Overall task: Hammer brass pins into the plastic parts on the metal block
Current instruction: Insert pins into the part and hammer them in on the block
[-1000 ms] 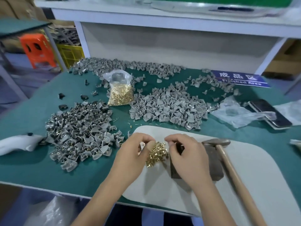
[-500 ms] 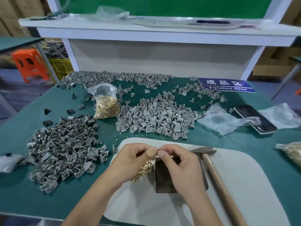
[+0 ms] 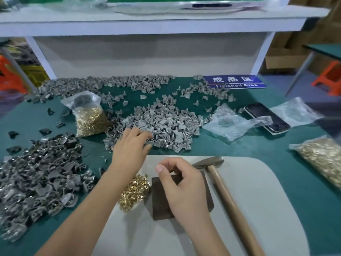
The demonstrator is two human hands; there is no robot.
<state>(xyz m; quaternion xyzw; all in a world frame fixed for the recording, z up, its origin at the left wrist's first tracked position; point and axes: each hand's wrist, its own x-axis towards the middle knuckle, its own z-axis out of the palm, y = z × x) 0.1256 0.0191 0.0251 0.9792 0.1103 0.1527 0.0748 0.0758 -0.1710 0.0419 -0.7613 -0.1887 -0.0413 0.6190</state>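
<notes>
My left hand (image 3: 129, 152) reaches forward into the pile of light grey plastic parts (image 3: 166, 124), and its thumb and fingertips pinch one grey part (image 3: 149, 143) at the pile's near edge. Over the dark metal block (image 3: 162, 202) hovers my right hand (image 3: 184, 185), thumb pressed to forefinger as on a brass pin, which is too small to make out. A loose heap of brass pins (image 3: 133, 191) lies just left of the block. The hammer (image 3: 228, 200) rests to the right of the block, head pointing away from me, with no hand on it.
Block, pins and hammer sit on a white board (image 3: 267, 209) on the green table. A darker pile of parts (image 3: 40, 174) fills the left. Bags of brass pins stand at centre-left (image 3: 90, 119) and far right (image 3: 321, 157). A phone (image 3: 267, 117) and plastic bags lie at right.
My left hand left the brass pin heap and moved forward to the grey parts pile. My right hand stayed over the block, still pinched. The camera view shifted slightly.
</notes>
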